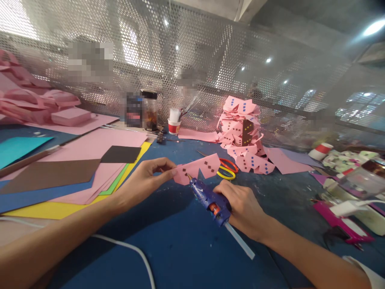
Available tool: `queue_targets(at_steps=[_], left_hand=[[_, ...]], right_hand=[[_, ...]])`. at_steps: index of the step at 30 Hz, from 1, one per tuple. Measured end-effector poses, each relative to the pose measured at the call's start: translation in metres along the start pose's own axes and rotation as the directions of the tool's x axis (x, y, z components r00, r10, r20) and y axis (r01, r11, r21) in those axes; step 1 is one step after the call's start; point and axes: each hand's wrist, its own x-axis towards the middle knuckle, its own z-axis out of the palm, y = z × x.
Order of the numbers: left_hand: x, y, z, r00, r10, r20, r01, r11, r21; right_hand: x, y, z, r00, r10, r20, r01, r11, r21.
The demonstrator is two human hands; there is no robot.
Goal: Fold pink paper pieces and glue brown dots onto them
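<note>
Between thumb and fingers, my left hand (155, 174) pinches the left end of a pink paper cutout (198, 166) with small dark squares on it. My right hand (240, 202) is wrapped round a blue glue gun (207, 196), whose tip lies at the cutout's left part. A clear glue stick (240, 239) sticks out of the gun's back end. Behind the cutout lie scissors (227, 171) with red and yellow handles, partly hidden. A heap of similar pink cutouts (240, 132), marked with blue and dark squares, rises farther back.
Coloured paper sheets (51, 172) cover the left side, below a pink paper pile (39, 94). A paper cup (174, 125) and a lidded jar (150, 112) stand by the perforated metal screen (207, 48). A white cable (129, 245) crosses the blue table (180, 249). Clutter includes a magenta object (343, 222).
</note>
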Motion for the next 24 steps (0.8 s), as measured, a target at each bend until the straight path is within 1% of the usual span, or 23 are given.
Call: queue_targets(at_steps=[7,13,24], left_hand=[[0.0011,-0.0012,0.0006,1.000,0.001,-0.013,-0.001,1.000,-0.020],[0.0014,-0.0020,0.0007,1.000,0.016,0.002,-0.016,0.999,-0.036],[-0.0003,-0.0011,0.0009,1.000,0.028,0.004,-0.028,0.999,-0.019]], right_hand=[[0.0005,-0.0006,-0.0006,1.000,-0.001,0.014,0.001,1.000,0.005],[-0.0005,-0.0001,0.0005,1.000,-0.007,0.017,0.006,1.000,0.021],[-0.0003,-0.0013,0.0028,0.999,-0.030,0.019,0.030,0.999,0.028]])
